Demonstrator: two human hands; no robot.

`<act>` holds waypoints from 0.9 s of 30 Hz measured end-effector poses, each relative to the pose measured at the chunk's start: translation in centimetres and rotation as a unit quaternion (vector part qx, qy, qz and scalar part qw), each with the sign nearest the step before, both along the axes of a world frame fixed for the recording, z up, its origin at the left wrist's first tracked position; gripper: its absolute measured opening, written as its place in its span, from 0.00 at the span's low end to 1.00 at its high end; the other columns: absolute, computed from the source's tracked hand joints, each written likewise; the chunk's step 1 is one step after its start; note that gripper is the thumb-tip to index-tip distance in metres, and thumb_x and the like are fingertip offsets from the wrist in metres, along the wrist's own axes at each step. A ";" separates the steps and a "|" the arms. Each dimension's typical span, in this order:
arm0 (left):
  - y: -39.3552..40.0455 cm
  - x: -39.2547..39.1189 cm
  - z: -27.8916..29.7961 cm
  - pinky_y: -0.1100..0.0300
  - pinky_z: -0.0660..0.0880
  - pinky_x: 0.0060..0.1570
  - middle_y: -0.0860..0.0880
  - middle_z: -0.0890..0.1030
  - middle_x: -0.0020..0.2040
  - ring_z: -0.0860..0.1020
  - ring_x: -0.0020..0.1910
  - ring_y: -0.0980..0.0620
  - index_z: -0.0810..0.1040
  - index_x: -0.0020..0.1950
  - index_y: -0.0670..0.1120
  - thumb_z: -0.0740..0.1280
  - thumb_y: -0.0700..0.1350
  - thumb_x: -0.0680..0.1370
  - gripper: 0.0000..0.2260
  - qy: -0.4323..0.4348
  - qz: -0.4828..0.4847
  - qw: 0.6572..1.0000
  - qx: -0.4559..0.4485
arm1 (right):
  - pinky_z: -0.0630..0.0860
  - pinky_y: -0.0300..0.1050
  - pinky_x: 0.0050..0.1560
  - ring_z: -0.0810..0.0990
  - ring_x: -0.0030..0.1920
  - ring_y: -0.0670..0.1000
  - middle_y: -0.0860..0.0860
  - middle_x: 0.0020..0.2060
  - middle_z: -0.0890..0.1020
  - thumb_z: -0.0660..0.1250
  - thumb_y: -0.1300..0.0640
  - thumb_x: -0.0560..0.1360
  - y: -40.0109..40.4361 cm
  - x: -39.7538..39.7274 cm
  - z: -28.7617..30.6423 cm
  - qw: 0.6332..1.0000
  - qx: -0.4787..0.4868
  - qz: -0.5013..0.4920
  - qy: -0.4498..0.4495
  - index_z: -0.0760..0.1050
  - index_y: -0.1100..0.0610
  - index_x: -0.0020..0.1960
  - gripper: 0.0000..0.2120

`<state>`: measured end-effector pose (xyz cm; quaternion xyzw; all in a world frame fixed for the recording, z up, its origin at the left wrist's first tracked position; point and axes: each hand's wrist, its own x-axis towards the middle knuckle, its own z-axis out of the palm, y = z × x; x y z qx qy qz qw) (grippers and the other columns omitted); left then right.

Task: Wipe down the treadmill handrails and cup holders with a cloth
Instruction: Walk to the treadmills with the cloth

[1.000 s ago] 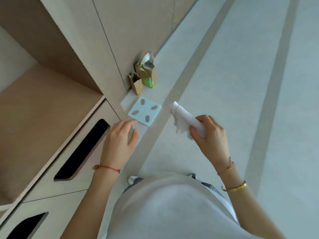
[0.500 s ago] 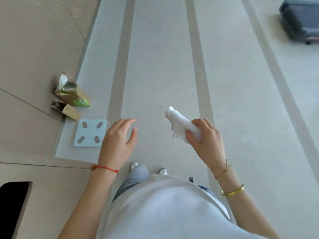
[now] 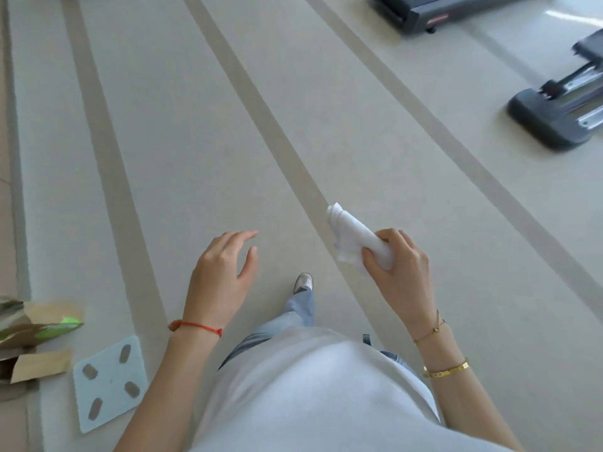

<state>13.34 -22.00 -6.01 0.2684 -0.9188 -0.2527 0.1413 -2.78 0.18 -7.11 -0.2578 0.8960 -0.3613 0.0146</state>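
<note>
Gripping a white cloth (image 3: 355,238), the right hand (image 3: 399,272) has fingers and thumb curled round its lower end; the cloth is soft, crumpled, loosely rolled, its free end sticking up-left out of the fist. Left hand (image 3: 222,275) is left of the cloth at about the same height, holding nothing, fingers relaxed and slightly spread, palm down. Thin red string (image 3: 195,326) on the left wrist; two gold bracelets (image 3: 445,370) on the right wrist.

Floor (image 3: 195,125) is pale, matte, with darker straight stripes running diagonally. Far up-right of the cloth, a dark treadmill (image 3: 424,11) base, hard plastic, cut off by the top edge; handrails and cup holders not in view. Right of that, another dark machine foot (image 3: 548,115) with metal rails, blurred and cut off at the right edge.

Well down-left of the cloth: a flat pale-blue square scale (image 3: 109,383), rounded corners, four grey oval pads. Beside it, brown paper bags (image 3: 39,340) with a green patch, blurred, partly cut off at the left edge. Below the cloth, one shoe (image 3: 303,282), grey jeans, white shirt hiding the rest.
</note>
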 end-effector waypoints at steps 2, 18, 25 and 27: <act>-2.0 -4.6 0.2 0.56 0.71 0.58 0.46 0.82 0.55 0.79 0.57 0.46 0.80 0.60 0.42 0.67 0.39 0.79 0.10 -0.002 -0.025 1.000 0.000 | 0.71 0.47 0.37 0.74 0.36 0.53 0.50 0.39 0.77 0.71 0.59 0.73 -1.2 -3.5 0.3 1.000 -0.004 -0.029 0.004 0.76 0.57 0.47 0.05; -11.1 -37.5 0.3 0.60 0.70 0.59 0.48 0.82 0.57 0.78 0.58 0.48 0.79 0.62 0.44 0.65 0.41 0.80 0.11 -0.023 -0.195 0.980 0.016 | 0.72 0.49 0.36 0.74 0.37 0.52 0.49 0.40 0.78 0.70 0.59 0.73 -7.3 -28.3 0.6 0.981 0.008 -0.195 0.018 0.76 0.57 0.47 0.05; -10.4 -54.3 -0.1 0.57 0.73 0.58 0.48 0.82 0.57 0.79 0.58 0.49 0.79 0.62 0.44 0.64 0.42 0.80 0.11 -0.017 -0.223 0.974 0.026 | 0.72 0.49 0.36 0.75 0.37 0.52 0.49 0.41 0.78 0.71 0.58 0.74 -6.7 -42.9 0.5 0.976 0.005 -0.218 0.025 0.76 0.58 0.48 0.05; -9.9 -59.6 0.4 0.58 0.73 0.59 0.49 0.82 0.57 0.79 0.58 0.49 0.79 0.62 0.44 0.64 0.42 0.81 0.11 -0.010 -0.225 0.974 0.029 | 0.73 0.49 0.36 0.75 0.37 0.52 0.49 0.41 0.78 0.70 0.58 0.74 -6.1 -48.1 1.0 0.976 0.005 -0.217 0.027 0.76 0.58 0.48 0.05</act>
